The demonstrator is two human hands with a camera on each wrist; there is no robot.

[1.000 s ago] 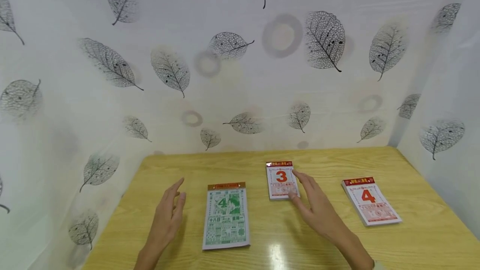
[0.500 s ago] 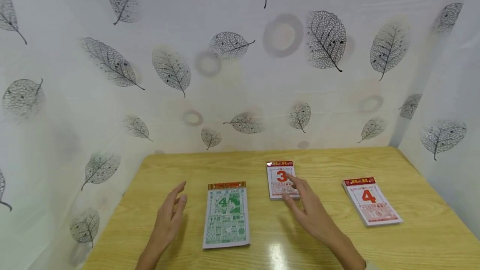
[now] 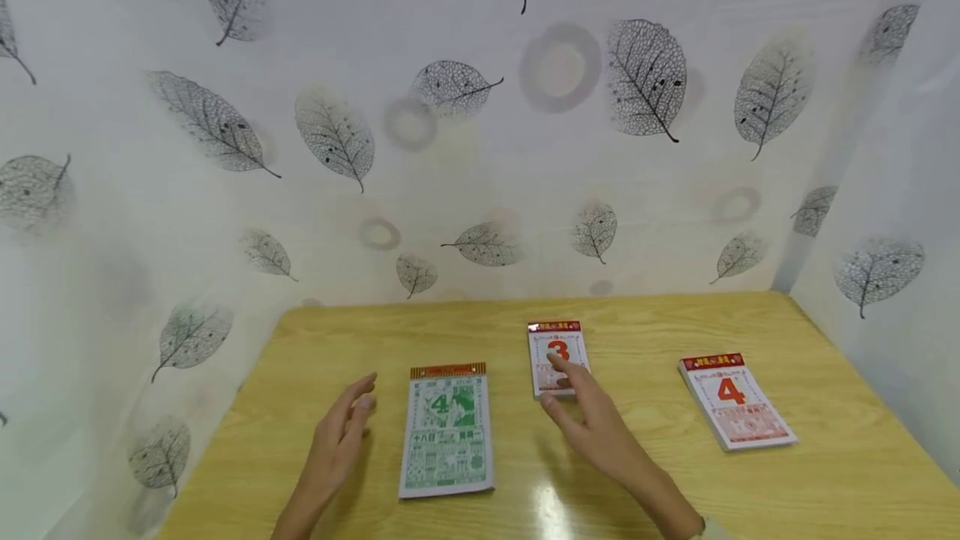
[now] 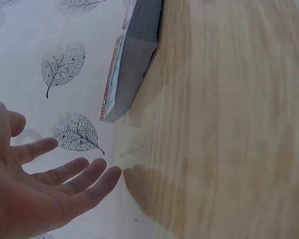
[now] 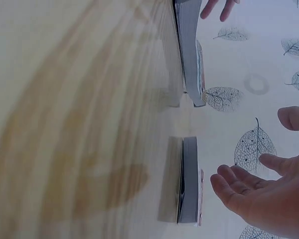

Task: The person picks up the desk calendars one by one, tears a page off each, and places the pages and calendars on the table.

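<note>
A thick tear-off calendar printed in green (image 3: 447, 433) lies flat between the two hands in the head view. Left of it the left hand (image 3: 335, 440) hovers with loosely extended fingers, holding nothing. The right hand (image 3: 600, 432) is over the near part of a smaller red-printed calendar showing 3 (image 3: 555, 348), partly covering it. In the right wrist view, a gap separates the right fingers (image 5: 234, 186) from that calendar's grey page block (image 5: 190, 179). A second red-printed calendar, showing 4 (image 3: 738, 402), lies further right, apart from both hands.
The calendars lie on a wood-grain table (image 3: 637, 323). A pale, leaf-patterned curtain (image 3: 450, 165) rises behind the table and along both sides. Glare shows near the table's front.
The right hand has moved left, from the right edge of the calendar showing 3 to over its lower part. The left hand has shifted slightly. The calendars stay in place.
</note>
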